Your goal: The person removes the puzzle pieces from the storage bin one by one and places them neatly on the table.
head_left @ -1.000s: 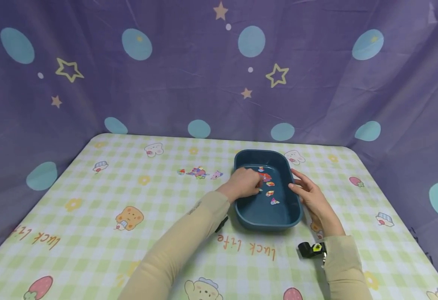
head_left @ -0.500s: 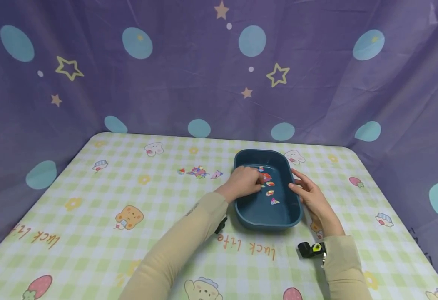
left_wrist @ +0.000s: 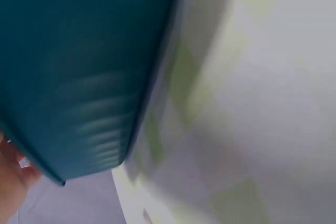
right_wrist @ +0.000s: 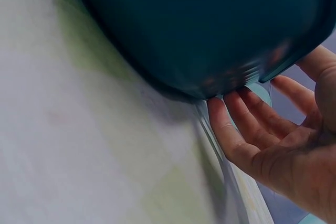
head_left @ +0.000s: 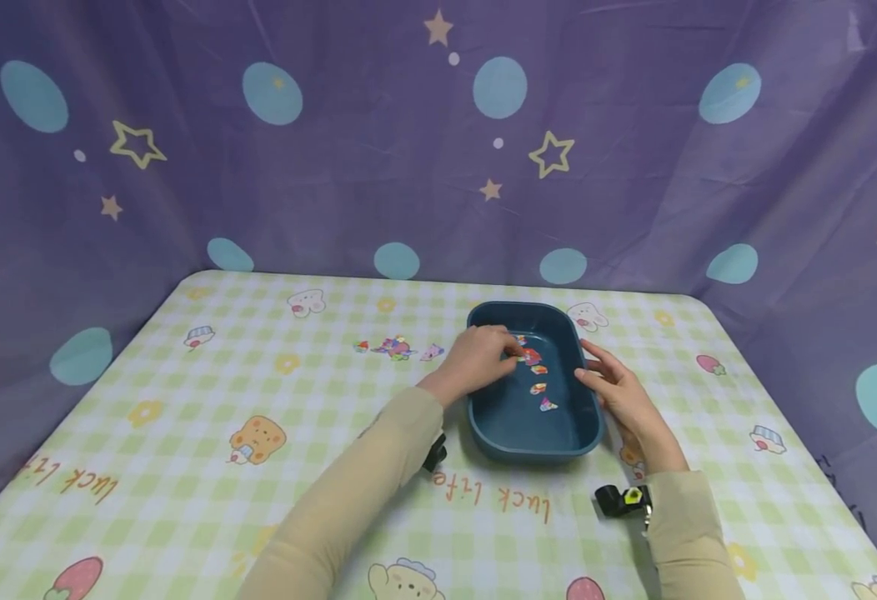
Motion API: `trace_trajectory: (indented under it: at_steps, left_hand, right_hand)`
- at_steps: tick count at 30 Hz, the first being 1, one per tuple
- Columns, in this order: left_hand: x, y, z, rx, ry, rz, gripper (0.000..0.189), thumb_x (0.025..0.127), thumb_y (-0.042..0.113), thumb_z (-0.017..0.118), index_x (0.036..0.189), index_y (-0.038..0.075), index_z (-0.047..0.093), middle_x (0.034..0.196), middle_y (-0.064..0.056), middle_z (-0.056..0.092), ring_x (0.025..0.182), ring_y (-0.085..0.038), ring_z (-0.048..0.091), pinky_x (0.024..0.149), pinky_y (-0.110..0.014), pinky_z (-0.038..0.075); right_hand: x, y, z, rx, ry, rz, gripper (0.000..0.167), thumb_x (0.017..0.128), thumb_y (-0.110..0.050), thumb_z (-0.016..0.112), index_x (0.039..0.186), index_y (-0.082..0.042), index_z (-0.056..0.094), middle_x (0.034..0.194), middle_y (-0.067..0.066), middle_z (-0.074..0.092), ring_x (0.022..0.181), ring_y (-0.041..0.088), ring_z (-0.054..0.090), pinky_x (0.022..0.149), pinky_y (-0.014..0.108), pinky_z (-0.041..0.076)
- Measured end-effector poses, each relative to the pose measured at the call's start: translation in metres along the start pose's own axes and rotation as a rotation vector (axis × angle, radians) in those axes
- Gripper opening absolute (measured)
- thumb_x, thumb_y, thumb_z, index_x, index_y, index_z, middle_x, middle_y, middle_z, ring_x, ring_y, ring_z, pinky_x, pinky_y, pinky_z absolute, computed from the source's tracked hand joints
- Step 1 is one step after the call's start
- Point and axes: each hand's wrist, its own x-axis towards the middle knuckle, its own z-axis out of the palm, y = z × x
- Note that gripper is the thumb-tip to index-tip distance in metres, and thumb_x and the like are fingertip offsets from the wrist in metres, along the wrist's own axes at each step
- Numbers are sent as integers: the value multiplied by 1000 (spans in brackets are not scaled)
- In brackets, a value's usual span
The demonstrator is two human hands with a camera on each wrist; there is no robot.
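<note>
A dark teal plastic basin stands on the table. On its floor lies a short column of small colourful stickers, with a larger red one near the far end. My left hand reaches over the left rim, fingers bent close to the red sticker; I cannot tell whether they pinch a piece. My right hand holds the basin's right side, thumb at the rim. In the right wrist view, the right fingertips touch the outer wall.
Left of the basin is a small cluster of colourful stickers, with a purple one beside it. A checked cartoon cloth covers the table. Behind hangs a purple curtain with stars and teal ovals.
My left hand has drawn slightly up and left inside the basin, uncovering more of the red sticker. The right hand has stayed at the basin's right side.
</note>
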Motion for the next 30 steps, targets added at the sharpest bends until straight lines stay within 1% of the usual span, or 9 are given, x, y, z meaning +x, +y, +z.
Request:
trace_trajectory:
  at_steps: [4, 8, 13, 16, 19, 23, 27, 30]
  left_hand:
    - [-3, -8, -12, -13, 14, -21, 17, 84, 25, 61, 98, 23, 71, 89, 8, 63, 81, -7, 60, 73, -26, 47]
    - [-7, -17, -24, -10, 24, -48, 17, 84, 25, 62, 98, 22, 71, 90, 7, 63, 82, -8, 60, 74, -27, 47]
    - [-15, -32, -34, -21, 74, -69, 14, 82, 23, 64, 95, 21, 71, 88, 7, 64, 81, -10, 61, 75, -29, 46]
    - [-21, -43, -39, -24, 99, -87, 14, 82, 22, 63, 94, 20, 71, 87, 7, 64, 80, -11, 60, 73, -29, 46]
    - [-28, -55, -43, -34, 117, -107, 14, 83, 20, 62, 94, 19, 71, 87, 6, 64, 78, -11, 60, 70, -29, 46]
    - [-40, -72, -47, -60, 126, -156, 15, 84, 20, 61, 95, 19, 71, 89, 5, 64, 79, -12, 60, 68, -29, 46]
    - [-53, -88, -49, -83, 138, -218, 15, 85, 22, 60, 94, 19, 71, 89, 5, 64, 79, -13, 59, 67, -29, 46]
    - [-61, -98, -53, -88, 149, -251, 15, 86, 22, 60, 94, 18, 71, 90, 5, 64, 78, -14, 58, 67, -30, 45]
  right_hand:
    - [1, -1, 1, 6, 10, 4, 60, 89, -30, 58, 142, -27, 30, 135, 14, 39, 101, 10, 49, 76, 19, 45]
    - [1, -1, 2, 14, 17, 7, 61, 89, -28, 58, 143, -26, 30, 135, 15, 38, 102, 11, 48, 76, 19, 46]
    - [0, -2, 2, 17, 19, 22, 62, 88, -30, 59, 142, -27, 30, 135, 13, 38, 104, 13, 48, 76, 18, 46]
    - [1, -2, 2, 12, 27, 26, 63, 87, -32, 60, 142, -29, 30, 134, 11, 38, 102, 12, 47, 73, 17, 44]
    - [1, -2, 3, 7, 34, 25, 63, 87, -32, 60, 142, -28, 30, 133, 10, 39, 99, 11, 46, 68, 17, 41]
    - [1, -2, 3, 2, 37, 18, 63, 87, -31, 60, 142, -27, 31, 132, 10, 39, 94, 9, 46, 61, 17, 38]
    - [0, -3, 3, -7, 34, 13, 63, 87, -31, 59, 142, -26, 30, 132, 11, 38, 93, 8, 46, 61, 18, 37]
    - [-1, -4, 3, -6, 33, 18, 63, 87, -32, 59, 143, -27, 30, 133, 12, 38, 97, 9, 46, 63, 18, 38]
